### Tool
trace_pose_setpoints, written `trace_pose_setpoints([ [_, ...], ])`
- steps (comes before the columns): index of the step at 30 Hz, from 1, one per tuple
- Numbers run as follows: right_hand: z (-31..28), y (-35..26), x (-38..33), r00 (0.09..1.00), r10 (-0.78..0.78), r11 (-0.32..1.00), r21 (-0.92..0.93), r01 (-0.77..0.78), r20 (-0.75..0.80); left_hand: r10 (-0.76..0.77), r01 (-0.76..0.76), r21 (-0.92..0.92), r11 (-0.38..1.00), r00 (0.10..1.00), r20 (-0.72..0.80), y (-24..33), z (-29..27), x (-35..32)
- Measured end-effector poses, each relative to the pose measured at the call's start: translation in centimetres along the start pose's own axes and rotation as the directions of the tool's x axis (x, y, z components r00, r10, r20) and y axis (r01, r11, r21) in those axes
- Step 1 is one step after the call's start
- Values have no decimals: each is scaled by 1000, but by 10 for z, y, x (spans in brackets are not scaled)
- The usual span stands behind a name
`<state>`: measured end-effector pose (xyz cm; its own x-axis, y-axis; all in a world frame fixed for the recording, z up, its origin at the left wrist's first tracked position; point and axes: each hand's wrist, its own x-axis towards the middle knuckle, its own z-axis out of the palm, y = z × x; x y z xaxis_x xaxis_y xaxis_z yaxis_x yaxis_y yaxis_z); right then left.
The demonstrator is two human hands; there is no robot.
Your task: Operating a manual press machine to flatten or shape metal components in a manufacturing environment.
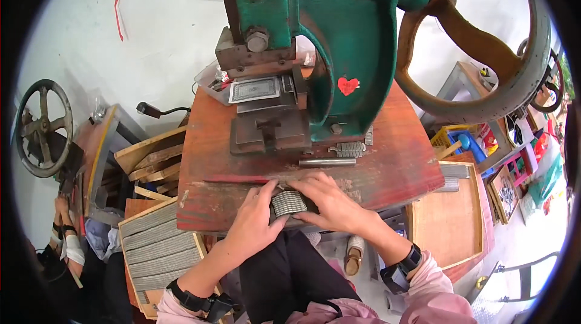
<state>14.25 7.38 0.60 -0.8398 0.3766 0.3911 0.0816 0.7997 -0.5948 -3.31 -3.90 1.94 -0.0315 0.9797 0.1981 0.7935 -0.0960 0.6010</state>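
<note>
At the front edge of the worn red-brown table [393, 160], a bundle of small ribbed grey metal pieces [288, 203] sits between my two hands. My left hand [259, 214] closes on its left side, thumb at the near edge. My right hand [330, 201] grips the right side, its fingers curled over the far edge. Just beyond lie a thin red stick [236, 179] and a smooth metal rod [327, 162]. Behind the rod is a small group of similar ribbed metal pieces [350, 150].
A green press [351, 9] with a large handwheel [478, 39] stands over the table. A patterned card [255, 90] lies on its bed. Trays of grey strips [160, 245] and a wooden tray [451, 227] flank me. At far left, another person's hand [63, 210] is near a second wheel [43, 127].
</note>
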Motion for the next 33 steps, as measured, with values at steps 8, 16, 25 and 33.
trace_pose_setpoints([
  [8, -29, -25, 35, 979, -24, 997, 72, 39, -203, 199, -241, -86, 967, 918, -343, 2, -27, 15],
  [16, -49, 15, 144, 845, 258, 966, 109, -235, -469, 24, -222, -335, 916, 862, -506, -17, -67, 144],
  [25, -48, 22, 160, 795, 245, 949, -30, -313, -554, 14, 80, 142, 987, 826, -564, -28, -85, 145],
  [33, -40, 25, 154, 788, 178, 965, -50, -256, -589, -186, 124, 348, 929, 971, 150, -63, -87, 46],
])
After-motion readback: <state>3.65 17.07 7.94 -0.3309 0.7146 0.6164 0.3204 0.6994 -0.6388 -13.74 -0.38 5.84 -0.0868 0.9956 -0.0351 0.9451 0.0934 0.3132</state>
